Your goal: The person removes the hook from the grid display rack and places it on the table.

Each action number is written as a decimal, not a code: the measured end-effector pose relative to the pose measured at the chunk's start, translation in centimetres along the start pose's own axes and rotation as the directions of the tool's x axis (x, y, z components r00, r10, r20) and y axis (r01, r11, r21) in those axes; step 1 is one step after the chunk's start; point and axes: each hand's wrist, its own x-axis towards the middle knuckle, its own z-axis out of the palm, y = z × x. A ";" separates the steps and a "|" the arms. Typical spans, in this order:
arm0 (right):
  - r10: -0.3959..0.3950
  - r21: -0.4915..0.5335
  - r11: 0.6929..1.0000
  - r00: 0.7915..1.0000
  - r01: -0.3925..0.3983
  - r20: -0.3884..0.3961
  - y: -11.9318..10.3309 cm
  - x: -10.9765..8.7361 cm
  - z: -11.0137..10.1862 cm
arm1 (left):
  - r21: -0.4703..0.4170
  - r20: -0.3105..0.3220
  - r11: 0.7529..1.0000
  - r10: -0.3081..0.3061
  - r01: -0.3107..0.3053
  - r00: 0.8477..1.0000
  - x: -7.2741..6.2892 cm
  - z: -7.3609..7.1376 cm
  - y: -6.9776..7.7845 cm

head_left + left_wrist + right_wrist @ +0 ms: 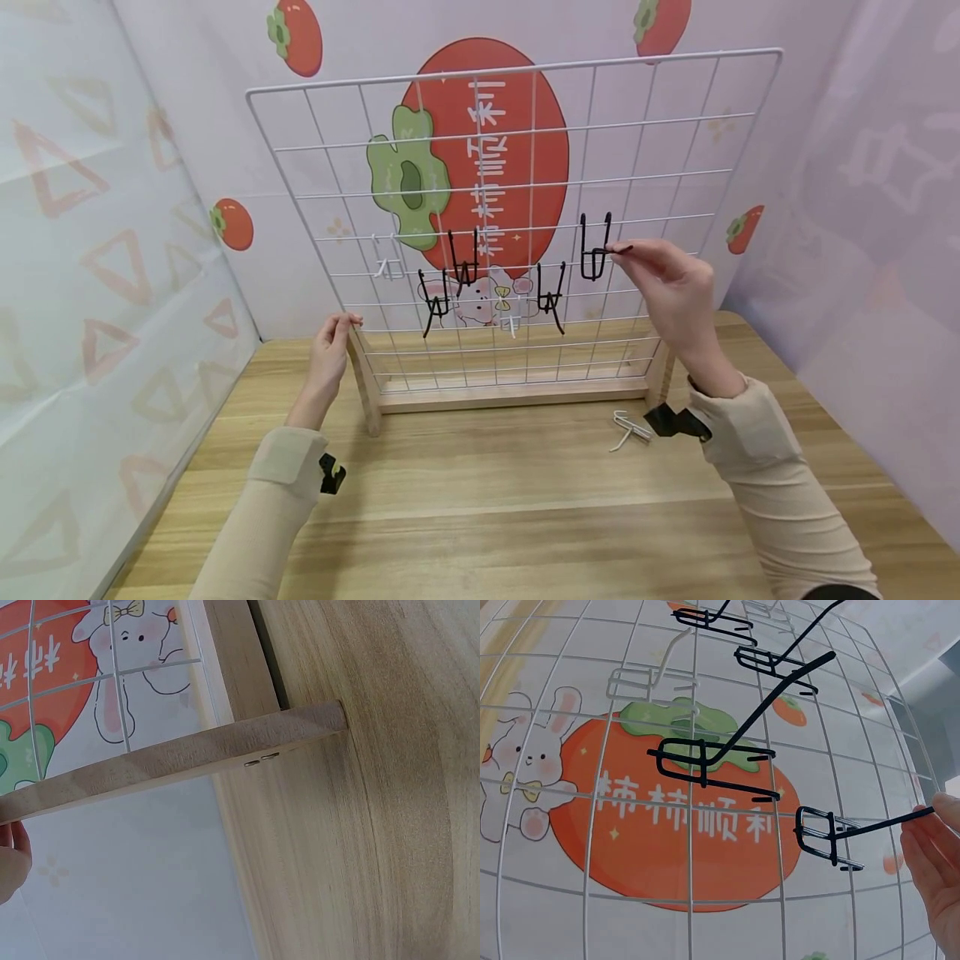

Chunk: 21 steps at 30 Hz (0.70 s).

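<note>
A white wire grid panel (525, 358) stands upright in a wooden stand (517, 398). My right hand (675, 292) pinches the tip of the prong of a black hook (593, 265) at the grid's right side; in the right wrist view this black hook (817, 836) lies against the wires. My left hand (330, 354) holds the upper end of the stand's left wooden leg (180, 754), its fingers partly hidden in the left wrist view. Further left on the grid hang several other black hooks (551, 300) and two white hooks (385, 265).
A loose white hook (632, 429) lies on the wooden table (487, 492), in front of the stand's right foot. Behind the grid is a backdrop (600, 25) printed with persimmons and a rabbit. Side backdrops flank the table.
</note>
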 end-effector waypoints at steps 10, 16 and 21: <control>-0.012 0.030 0.999 1.000 0.013 -0.024 -0.3 0.4 -0.3 | -0.004 -0.001 1.000 -0.001 0.001 1.000 0.0 0.1 0.0; -0.025 0.056 0.998 0.999 0.027 -0.021 -0.5 0.5 -0.5 | -0.006 0.003 1.000 0.003 -0.003 1.000 0.0 0.1 0.0; -0.023 0.092 0.995 0.999 0.025 -0.024 -0.8 0.4 -0.6 | -0.003 0.007 1.000 0.011 -0.011 1.000 0.0 0.0 0.0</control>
